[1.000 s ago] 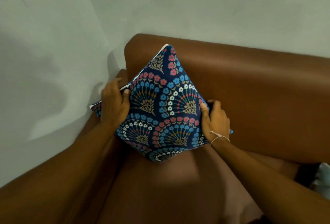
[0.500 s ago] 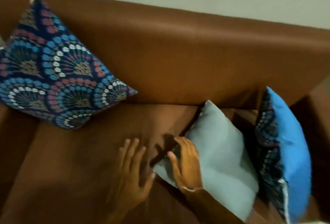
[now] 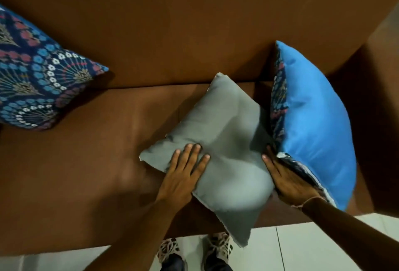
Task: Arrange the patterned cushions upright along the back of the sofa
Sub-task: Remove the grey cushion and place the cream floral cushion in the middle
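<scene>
Seen from above, a grey cushion [image 3: 218, 154] lies flat on the seat of a brown sofa [image 3: 151, 39], turned like a diamond: its far corner touches the backrest and its near corner hangs past the seat's front edge over a pale tiled floor [image 3: 323, 240]. The left hand [image 3: 183, 175] rests palm down on the cushion's near-left edge, fingers [image 3: 195, 152] spread flat and gripping nothing. The right hand [image 3: 289, 178] lies flat along its right edge, wedged against a blue-backed patterned cushion [image 3: 313, 119] standing on edge by the right armrest; whether these fingers grip anything cannot be told. A second patterned cushion [image 3: 41, 80] leans upright against the backrest at the far left. Between it and the grey cushion the seat is bare.
</scene>
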The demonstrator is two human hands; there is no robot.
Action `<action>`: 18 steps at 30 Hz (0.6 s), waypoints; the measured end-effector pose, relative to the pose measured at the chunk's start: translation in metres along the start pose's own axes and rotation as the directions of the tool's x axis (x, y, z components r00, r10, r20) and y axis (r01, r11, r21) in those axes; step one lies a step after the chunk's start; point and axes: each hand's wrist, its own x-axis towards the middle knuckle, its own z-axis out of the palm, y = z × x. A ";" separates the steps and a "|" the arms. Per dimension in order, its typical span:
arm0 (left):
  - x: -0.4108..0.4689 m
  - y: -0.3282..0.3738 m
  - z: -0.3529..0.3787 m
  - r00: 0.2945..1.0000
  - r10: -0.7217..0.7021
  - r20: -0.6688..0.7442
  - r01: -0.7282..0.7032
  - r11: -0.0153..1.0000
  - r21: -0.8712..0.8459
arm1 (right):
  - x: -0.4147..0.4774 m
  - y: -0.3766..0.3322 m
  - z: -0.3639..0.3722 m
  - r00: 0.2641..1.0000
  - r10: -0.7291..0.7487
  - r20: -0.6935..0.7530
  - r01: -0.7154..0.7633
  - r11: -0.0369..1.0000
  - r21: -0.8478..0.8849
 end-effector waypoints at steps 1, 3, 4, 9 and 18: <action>0.006 -0.004 -0.002 1.000 -0.024 0.016 0.023 1.000 0.018 | 0.008 -0.001 0.004 1.000 0.005 -0.006 -0.005 1.000 0.006; 0.016 -0.009 -0.004 0.997 -0.071 0.031 0.071 0.997 -0.004 | 0.022 -0.007 0.015 0.998 0.048 -0.039 -0.044 0.995 0.090; 0.018 -0.012 -0.007 0.997 -0.080 0.017 0.080 0.996 -0.025 | 0.026 -0.011 0.019 0.996 0.070 -0.062 -0.060 0.986 0.154; 0.011 -0.033 -0.037 0.995 -0.079 -0.065 0.054 0.948 -0.314 | 0.007 -0.030 0.012 0.969 0.211 -0.128 -0.133 0.885 0.447; 0.012 -0.122 -0.161 0.702 -0.644 0.303 0.698 0.538 -0.472 | 0.028 -0.105 -0.104 0.672 0.231 -0.703 0.272 0.806 0.525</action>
